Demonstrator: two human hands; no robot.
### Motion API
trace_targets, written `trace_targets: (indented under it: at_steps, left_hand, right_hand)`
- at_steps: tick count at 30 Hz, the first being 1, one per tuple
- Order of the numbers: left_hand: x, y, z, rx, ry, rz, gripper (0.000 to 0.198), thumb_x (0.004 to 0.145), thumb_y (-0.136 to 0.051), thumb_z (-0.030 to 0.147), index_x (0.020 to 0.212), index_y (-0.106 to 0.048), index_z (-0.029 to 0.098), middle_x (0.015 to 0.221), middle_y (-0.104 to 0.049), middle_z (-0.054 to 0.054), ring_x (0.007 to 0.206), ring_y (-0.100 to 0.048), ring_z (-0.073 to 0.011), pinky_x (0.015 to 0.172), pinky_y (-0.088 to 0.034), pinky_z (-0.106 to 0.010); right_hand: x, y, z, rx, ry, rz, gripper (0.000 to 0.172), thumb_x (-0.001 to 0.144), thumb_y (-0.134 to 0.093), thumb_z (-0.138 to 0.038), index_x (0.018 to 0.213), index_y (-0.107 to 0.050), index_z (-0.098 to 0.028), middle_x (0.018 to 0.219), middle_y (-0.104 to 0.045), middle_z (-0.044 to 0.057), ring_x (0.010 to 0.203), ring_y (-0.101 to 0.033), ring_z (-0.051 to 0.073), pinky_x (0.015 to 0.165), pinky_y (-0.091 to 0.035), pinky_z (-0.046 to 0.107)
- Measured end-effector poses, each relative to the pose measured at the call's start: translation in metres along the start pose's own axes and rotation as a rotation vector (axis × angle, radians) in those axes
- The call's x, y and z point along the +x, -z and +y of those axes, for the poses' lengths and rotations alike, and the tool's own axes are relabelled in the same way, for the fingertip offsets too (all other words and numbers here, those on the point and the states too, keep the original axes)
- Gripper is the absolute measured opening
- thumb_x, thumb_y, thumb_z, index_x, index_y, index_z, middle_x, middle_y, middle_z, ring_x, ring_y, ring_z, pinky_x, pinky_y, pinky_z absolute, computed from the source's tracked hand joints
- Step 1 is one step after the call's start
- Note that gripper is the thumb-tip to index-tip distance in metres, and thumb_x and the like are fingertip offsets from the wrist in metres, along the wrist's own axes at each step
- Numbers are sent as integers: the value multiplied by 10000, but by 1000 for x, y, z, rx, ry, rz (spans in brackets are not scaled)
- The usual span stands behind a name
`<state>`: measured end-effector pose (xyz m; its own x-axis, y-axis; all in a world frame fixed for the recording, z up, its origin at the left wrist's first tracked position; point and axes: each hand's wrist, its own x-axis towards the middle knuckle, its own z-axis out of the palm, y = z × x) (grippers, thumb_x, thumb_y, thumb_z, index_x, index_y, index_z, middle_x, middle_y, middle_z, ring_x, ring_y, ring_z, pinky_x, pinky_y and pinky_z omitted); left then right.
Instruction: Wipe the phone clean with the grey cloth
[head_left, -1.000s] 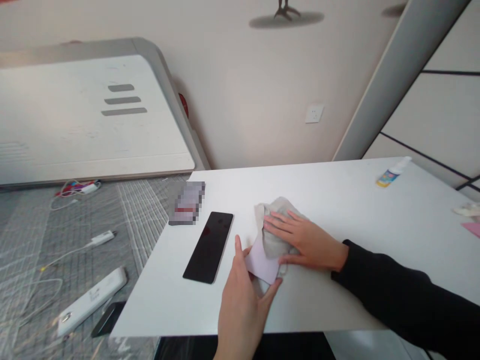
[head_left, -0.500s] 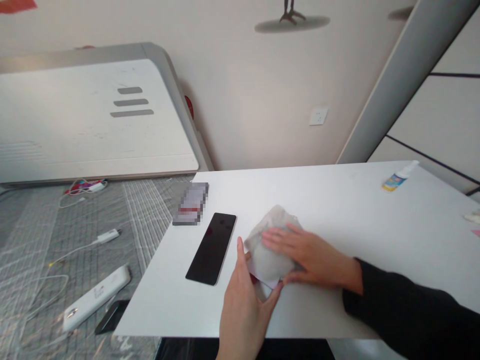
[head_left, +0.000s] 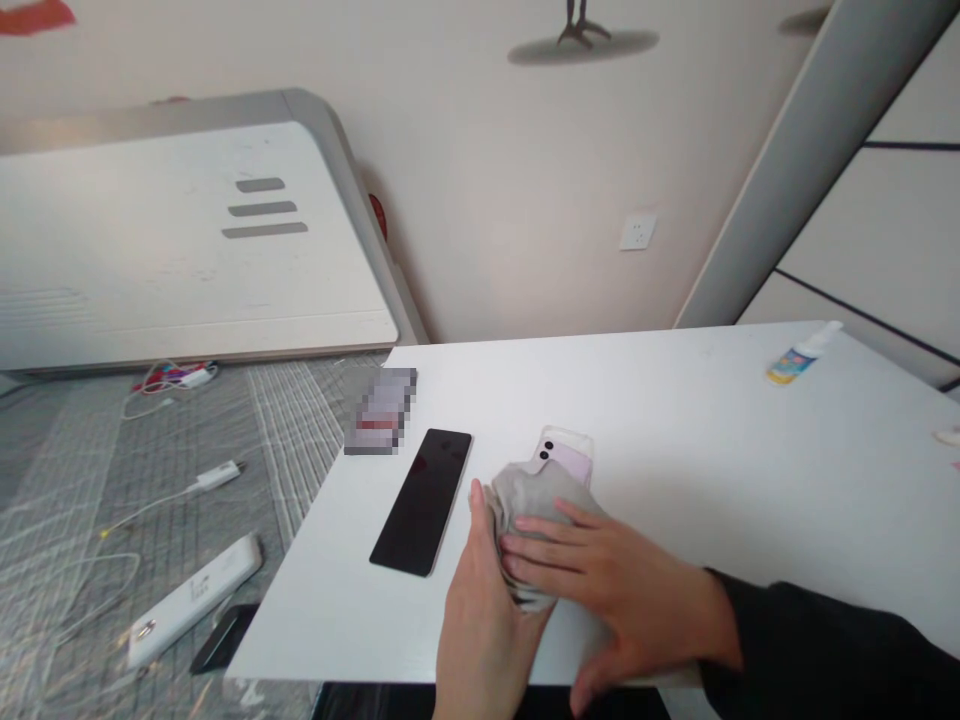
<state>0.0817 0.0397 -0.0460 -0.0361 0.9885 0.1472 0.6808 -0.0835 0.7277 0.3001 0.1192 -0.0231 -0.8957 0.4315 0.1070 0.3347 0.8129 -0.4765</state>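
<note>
A pale phone point(head_left: 574, 458) with two dark camera lenses lies on the white table point(head_left: 660, 390), its lower part hidden under a grey cloth point(head_left: 544, 500). My right hand point(head_left: 600, 570) lies on the cloth with its fingers stretched out and the thumb apart. At the lower left edge of the phone and cloth is my left hand point(head_left: 487, 610), fingers upright along the side; it steadies the phone, though the grip is partly covered by the cloth. Just left of my hands lies a black-screened phone point(head_left: 424, 500), flat.
A blurred flat item point(head_left: 382, 410) lies at the table's left edge. Toward the back right a small white bottle point(head_left: 802, 355) lies near the edge. Left of the table, a white power strip point(head_left: 195, 600), a charging cable point(head_left: 217, 477) and a dark device point(head_left: 223, 637) rest on grey fabric.
My right hand and the cloth have moved down toward me. The upper end of the pale phone with its lenses is now uncovered. My left hand has stayed nearly in place.
</note>
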Motion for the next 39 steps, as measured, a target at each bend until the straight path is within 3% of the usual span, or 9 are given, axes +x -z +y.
trace_targets:
  at_steps: [4, 8, 12, 16, 20, 24, 31, 36, 39]
  left_hand:
    - [1, 0, -1, 12, 29, 12, 1143, 848, -780, 433, 1663, 0, 244, 1445, -617, -192, 1277, -660, -339, 1013, -568, -497]
    - [2, 0, -2, 3, -1, -2, 1148, 836, -771, 310, 1663, 23, 253, 1531, -545, -209, 1325, -629, -340, 1020, -568, -481]
    - [3, -1, -2, 23, 17, 13, 1140, 856, -769, 425, 1662, 20, 254, 1462, -606, -193, 1268, -664, -344, 991, -579, -500]
    - [3, -1, -1, 4, 43, -11, 1152, 834, -778, 392, 1663, 5, 233, 1534, -539, -223, 1313, -636, -354, 1021, -563, -498]
    - [3, 0, -1, 5, 45, 9, 1157, 832, -778, 454, 1663, 0, 248, 1439, -625, -191, 1230, -684, -344, 985, -580, -501]
    - [2, -1, -4, -18, 48, -12, 1155, 810, -759, 340, 1666, 10, 237, 1482, -584, -220, 1247, -679, -348, 984, -581, -494]
    - [5, 1, -1, -27, 52, 7, 1135, 823, -772, 451, 1664, -41, 234, 1451, -614, -201, 1171, -716, -330, 934, -601, -474]
    - [6, 1, -1, -93, 71, -6, 1186, 798, -798, 416, 1665, -5, 248, 1464, -610, -189, 1198, -707, -323, 956, -593, -463]
    - [5, 1, 0, -100, 69, -15, 1175, 806, -792, 393, 1663, 3, 268, 1409, -644, -161, 1123, -727, -297, 934, -596, -451]
  right_hand:
    - [-1, 2, -1, -51, -189, 111, 931, 969, -529, -728, 1665, -246, -177, 1696, -278, 134, 1595, -207, 328, 1319, -72, 560]
    - [0, 2, -5, 58, 4, -24, 864, 1013, -471, -700, 1677, -197, -220, 1691, -309, 94, 1596, -220, 256, 1329, -77, 484]
    - [1, 2, -4, -20, -189, 88, 863, 1005, -445, -727, 1658, -271, -191, 1696, -289, 103, 1601, -193, 299, 1320, -85, 541]
    - [3, -2, -3, 79, 48, -5, 838, 1015, -470, -696, 1664, -250, -213, 1674, -354, 80, 1593, -231, 238, 1330, -55, 472]
    - [3, 1, 1, -16, -148, 123, 867, 998, -475, -716, 1645, -307, -165, 1680, -318, 137, 1590, -231, 312, 1317, -96, 545]
    - [2, 0, -5, 64, 31, 9, 956, 961, -509, -758, 1657, -266, -149, 1681, -315, 132, 1594, -228, 279, 1328, -72, 459]
    - [-6, -1, -2, -32, -19, 76, 902, 995, -560, -654, 1670, -219, -162, 1685, -306, 133, 1597, -209, 298, 1322, -141, 512]
    - [-13, -9, -10, -237, 44, 170, 595, 1073, -531, -385, 1576, -412, -91, 1614, -446, 130, 1507, -424, 268, 1244, -393, 450]
    - [-27, -6, -5, -389, 86, 310, 340, 1075, -462, -170, 1361, -627, -85, 1387, -680, 117, 1270, -662, 234, 957, -617, 353]
